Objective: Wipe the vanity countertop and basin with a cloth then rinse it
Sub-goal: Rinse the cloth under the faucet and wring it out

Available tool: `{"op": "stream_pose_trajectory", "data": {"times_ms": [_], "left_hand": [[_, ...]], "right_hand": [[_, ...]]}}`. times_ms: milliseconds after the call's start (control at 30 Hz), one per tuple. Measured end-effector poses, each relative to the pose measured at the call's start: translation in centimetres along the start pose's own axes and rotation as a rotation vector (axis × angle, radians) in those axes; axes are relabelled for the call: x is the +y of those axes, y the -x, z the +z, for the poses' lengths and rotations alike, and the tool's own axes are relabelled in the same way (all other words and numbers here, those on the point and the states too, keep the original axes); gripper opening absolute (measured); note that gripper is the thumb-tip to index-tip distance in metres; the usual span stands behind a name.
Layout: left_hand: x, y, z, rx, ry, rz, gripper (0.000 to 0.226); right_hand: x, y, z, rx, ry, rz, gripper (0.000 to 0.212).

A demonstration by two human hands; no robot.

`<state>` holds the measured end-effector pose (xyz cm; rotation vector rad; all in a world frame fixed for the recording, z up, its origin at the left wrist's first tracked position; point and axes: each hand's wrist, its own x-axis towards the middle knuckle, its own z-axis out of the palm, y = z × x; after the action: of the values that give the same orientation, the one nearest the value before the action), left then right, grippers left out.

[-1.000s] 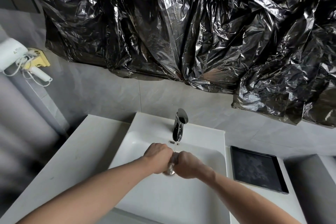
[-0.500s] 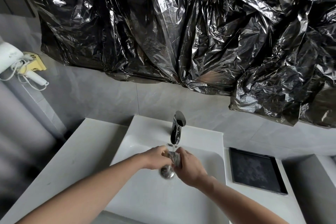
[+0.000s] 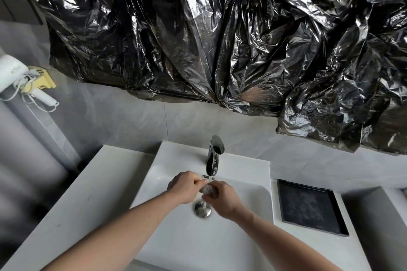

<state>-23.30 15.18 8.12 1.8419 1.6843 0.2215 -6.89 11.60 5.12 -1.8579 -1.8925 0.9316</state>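
While under faucet [image 3: 214, 156], cloth [image 3: 208, 189] bunched between left hand [image 3: 184, 187], right hand [image 3: 224, 201]; fingers curled, gripping it.

The basin [image 3: 176, 237] sits in the countertop [image 3: 88, 193], tap [image 3: 213, 156] at its 12 o'clock edge, drain [image 3: 202, 210] at its middle. Both hands, left [image 3: 185, 187] and right [image 3: 226, 201], hold a cloth [image 3: 208, 189] over the drain, under the tap. A tray [image 3: 310, 207] lies at 3 o'clock, a dryer [image 3: 19, 81] at 10 o'clock on the wall.
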Motion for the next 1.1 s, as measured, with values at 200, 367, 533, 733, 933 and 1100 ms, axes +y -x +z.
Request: {"op": "stream_pose_trajectory", "data": {"times_ms": [200, 367, 533, 733, 933, 1100], "left_hand": [[-1.2, -0.1, -0.1, 0.056, 0.030, -0.011, 0.015], [-1.3, 0.1, -1.7, 0.239, 0.043, 0.149, 0.020], [2.3, 0.0, -4.4, 0.212, -0.021, 0.465, 0.058], [5.2, -1.1, -5.2, 0.021, -0.300, 0.541, 0.079], [5.2, -0.5, -5.0, 0.018, -0.282, 0.528, 0.082], [3.4, 0.9, -4.2, 0.080, -0.180, 0.513, 0.087]], "right_hand": [[-0.6, -1.5, -0.3, -0.045, -0.098, 0.117, 0.012], [-1.1, -2.0, -0.7, 0.008, -0.113, 0.129, 0.035], [-0.5, -3.0, -0.1, -0.023, -0.185, 0.175, 0.032], [0.0, -3.1, 0.1, -0.064, -0.316, 0.225, 0.022], [0.3, -2.4, -0.5, -0.117, -0.434, 0.228, 0.006], [-1.1, -1.2, -2.1, -0.245, -0.435, 0.231, 0.030]]}}
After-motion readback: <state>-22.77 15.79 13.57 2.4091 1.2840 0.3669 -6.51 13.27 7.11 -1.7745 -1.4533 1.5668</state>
